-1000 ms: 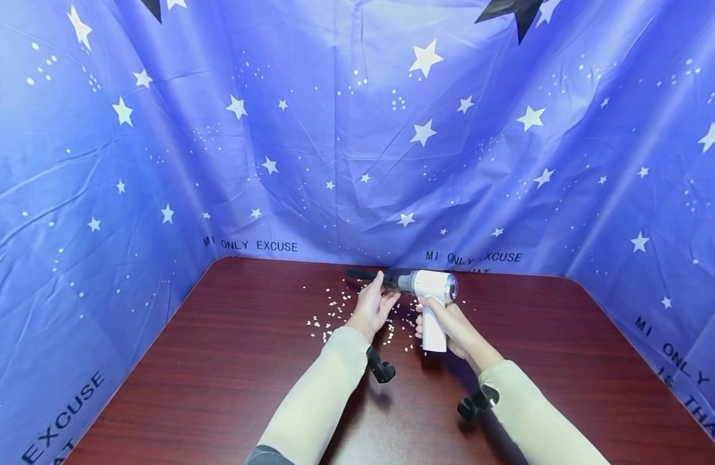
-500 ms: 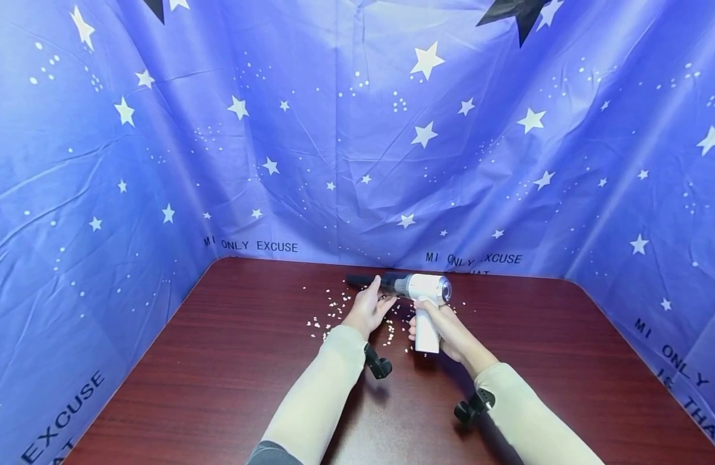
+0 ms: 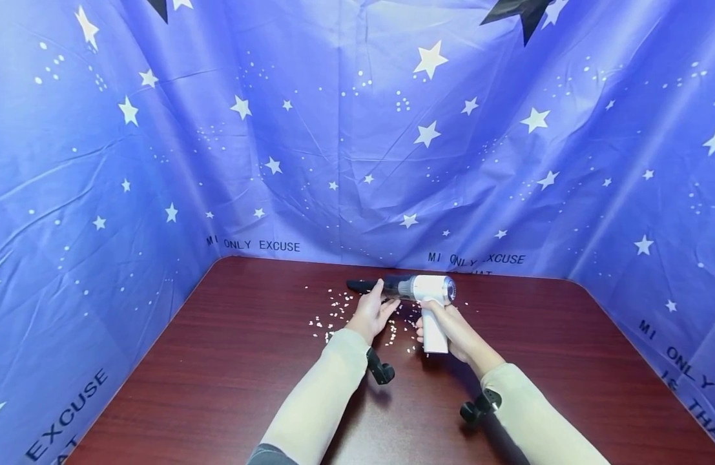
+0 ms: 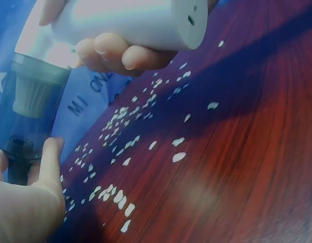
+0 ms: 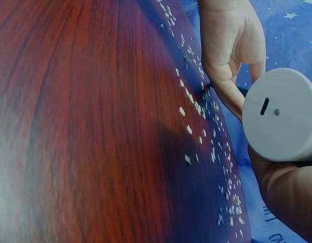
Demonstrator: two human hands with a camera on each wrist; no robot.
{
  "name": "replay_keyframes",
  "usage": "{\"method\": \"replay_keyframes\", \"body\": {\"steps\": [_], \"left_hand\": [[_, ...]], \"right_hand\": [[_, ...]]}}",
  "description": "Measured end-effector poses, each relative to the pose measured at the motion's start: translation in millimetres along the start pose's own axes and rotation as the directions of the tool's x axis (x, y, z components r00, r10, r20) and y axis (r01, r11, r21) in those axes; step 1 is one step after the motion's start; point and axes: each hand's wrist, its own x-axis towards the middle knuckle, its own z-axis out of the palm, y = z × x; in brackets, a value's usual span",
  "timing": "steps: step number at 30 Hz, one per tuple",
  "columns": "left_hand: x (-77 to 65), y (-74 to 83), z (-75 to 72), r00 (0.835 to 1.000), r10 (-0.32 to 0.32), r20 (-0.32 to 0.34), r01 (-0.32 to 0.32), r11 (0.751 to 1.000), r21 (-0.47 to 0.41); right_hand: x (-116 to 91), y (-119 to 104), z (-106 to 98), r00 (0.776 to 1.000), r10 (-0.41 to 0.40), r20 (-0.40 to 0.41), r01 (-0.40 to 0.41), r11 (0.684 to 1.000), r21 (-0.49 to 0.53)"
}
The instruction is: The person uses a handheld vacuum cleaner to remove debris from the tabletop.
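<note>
A white handheld vacuum cleaner (image 3: 431, 287) is held sideways over the table, its black nozzle (image 3: 358, 285) pointing left. My right hand (image 3: 458, 329) grips the white handle (image 3: 435, 330), fingers wrapped around it, as the left wrist view also shows. At the front, my left hand (image 3: 370, 312) holds the nozzle where it joins the see-through dust cup (image 4: 28, 109), thumb on one side and fingers on the other. White flakes (image 3: 336, 303) lie scattered on the tabletop beneath and around the vacuum.
The dark red wooden table (image 3: 229, 361) runs back to a blue star-printed cloth (image 3: 334, 129), which hangs behind it and along both sides. Small black devices (image 3: 382, 368) are strapped at both wrists, over light sleeves (image 3: 316, 387).
The nozzle has come down slightly in the head view. Both hands and the vacuum shifted a little left, then back right. The grips look the same.
</note>
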Motion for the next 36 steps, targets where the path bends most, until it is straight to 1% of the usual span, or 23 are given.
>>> {"method": "replay_keyframes", "body": {"steps": [6,10,13,19,24,28,33,36], "left_hand": [[-4.7,-6.2,4.6,1.000,-0.008,0.004,0.008,1.000,0.003],[-6.9,-8.7,6.0,1.000,0.001,0.003,-0.001,1.000,-0.005],[-7.3,-9.2,5.5,1.000,0.012,-0.002,-0.012,1.000,-0.006],[-5.6,-4.8,0.4,1.000,0.018,-0.019,-0.018,1.000,-0.003],[-5.5,0.7,-3.9,0.999,0.026,-0.038,-0.026,1.000,-0.007],[-5.5,4.9,-7.4,0.998,0.036,-0.050,-0.036,0.999,-0.004],[-6.5,8.0,-11.0,0.994,0.059,-0.093,-0.056,0.998,0.027],[-7.9,8.6,-11.8,0.991,0.070,-0.115,-0.067,0.997,0.031]], "right_hand": [[-4,0,-9,0.999,0.013,-0.030,-0.014,0.999,-0.037],[-6,-2,-12,1.000,0.010,-0.030,-0.012,0.998,-0.059],[-5,-3,-12,1.000,0.010,-0.027,-0.012,0.998,-0.056],[0,1,-5,1.000,0.018,-0.012,-0.019,0.999,-0.036],[4,1,1,1.000,0.013,0.019,-0.012,1.000,-0.016],[8,2,6,1.000,0.015,0.025,-0.016,1.000,0.005],[11,2,13,0.999,0.019,0.039,-0.019,1.000,0.005],[13,3,17,0.999,0.017,0.037,-0.017,1.000,0.004]]}}
